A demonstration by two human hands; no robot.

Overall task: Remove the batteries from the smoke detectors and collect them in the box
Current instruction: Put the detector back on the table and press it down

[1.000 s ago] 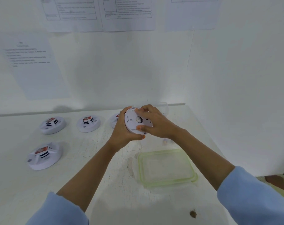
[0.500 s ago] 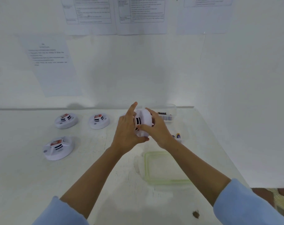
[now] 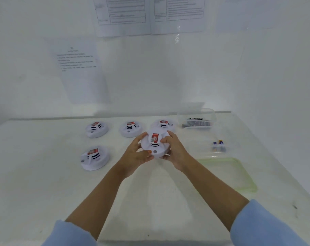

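Holds smoke detector (image 3: 155, 146) between left hand (image 3: 135, 154) and right hand (image 3: 175, 151), fingers (image 3: 165, 139) curled round rim, forearms (image 3: 101, 190) outstretched. Shows red label (image 3: 155, 137), print unreadable.

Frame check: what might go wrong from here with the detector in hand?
The left hand and right hand grip the held detector face-up, so its battery side is hidden. If it is set down among the other detectors, which look alike, it may be confused with unfinished ones. The near box and the far box both hold batteries, so further batteries might end up split between them.
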